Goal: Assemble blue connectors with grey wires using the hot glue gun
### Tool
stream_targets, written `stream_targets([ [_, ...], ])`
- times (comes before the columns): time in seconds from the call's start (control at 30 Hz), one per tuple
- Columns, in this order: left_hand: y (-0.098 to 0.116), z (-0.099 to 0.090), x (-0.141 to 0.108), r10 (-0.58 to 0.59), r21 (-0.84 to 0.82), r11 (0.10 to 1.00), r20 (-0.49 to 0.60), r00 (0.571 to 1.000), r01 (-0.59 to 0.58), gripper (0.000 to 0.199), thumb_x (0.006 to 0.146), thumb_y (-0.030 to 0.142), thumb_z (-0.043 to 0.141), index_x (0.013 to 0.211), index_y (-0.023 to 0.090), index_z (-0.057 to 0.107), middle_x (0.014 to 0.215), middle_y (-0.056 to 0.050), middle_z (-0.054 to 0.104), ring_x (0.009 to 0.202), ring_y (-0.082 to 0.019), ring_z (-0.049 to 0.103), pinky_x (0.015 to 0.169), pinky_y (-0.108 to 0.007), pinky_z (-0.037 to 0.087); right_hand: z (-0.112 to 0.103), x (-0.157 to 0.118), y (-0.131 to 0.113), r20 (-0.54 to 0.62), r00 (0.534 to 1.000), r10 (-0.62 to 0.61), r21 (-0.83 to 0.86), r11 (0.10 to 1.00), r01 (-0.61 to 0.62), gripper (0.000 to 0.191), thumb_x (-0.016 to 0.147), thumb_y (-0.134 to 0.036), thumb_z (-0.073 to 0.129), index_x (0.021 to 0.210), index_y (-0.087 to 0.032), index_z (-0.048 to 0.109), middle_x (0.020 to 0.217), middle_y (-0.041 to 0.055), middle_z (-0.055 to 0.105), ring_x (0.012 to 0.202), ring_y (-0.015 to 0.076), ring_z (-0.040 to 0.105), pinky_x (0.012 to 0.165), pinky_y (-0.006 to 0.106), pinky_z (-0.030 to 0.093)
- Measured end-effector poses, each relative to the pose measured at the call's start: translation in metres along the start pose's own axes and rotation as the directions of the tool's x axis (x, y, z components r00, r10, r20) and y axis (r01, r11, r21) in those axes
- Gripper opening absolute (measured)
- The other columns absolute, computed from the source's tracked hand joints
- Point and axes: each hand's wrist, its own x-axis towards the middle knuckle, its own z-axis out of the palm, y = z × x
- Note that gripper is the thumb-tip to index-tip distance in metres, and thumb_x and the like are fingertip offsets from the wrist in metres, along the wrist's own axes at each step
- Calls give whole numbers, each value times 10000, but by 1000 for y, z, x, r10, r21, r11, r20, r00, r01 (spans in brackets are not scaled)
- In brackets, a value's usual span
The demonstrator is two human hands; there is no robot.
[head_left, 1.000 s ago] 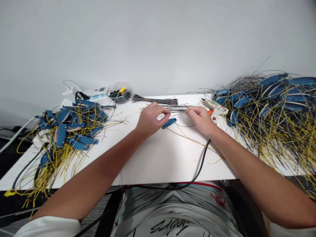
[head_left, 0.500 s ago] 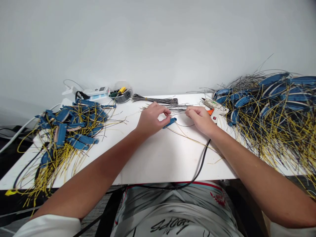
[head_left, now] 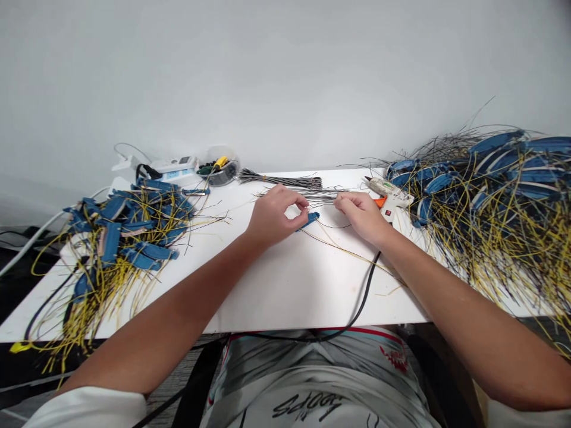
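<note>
My left hand [head_left: 277, 215] is closed in a pinch, thumb against forefinger, above a small blue strip-like piece [head_left: 311, 220] that it partly covers. A small pale spot shows at its fingertips; what they pinch is too small to name. My right hand [head_left: 360, 215] is pinched too, apparently on a thin dark wire, at the right end of a loose row of thin dark wires [head_left: 319, 195]. From the blue piece, one dark wire loops toward the right hand. Yellowish strands [head_left: 339, 246] run from it to the right, under my right forearm.
A glue gun [head_left: 387, 193] with orange trigger lies right of my right hand. Blue pieces with yellow and black wires are heaped left [head_left: 111, 229] and right [head_left: 504, 178]. Behind lie a tied wire bundle [head_left: 281, 179], a round tub [head_left: 223, 173] and a power strip [head_left: 176, 169].
</note>
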Motion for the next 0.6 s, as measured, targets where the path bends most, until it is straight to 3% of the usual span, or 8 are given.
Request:
stream_targets([
  [0.6,-3,1,0,24,44,999,0,1000,-24,149,859,146,681,922,242,776,823,4,786,861,-198,659,758,-330,527,0,0,1,1,1000,6,4,1000,-6,315,912,-308,535,646,-224,389,663,-31,330,660,143,339,638,329,253],
])
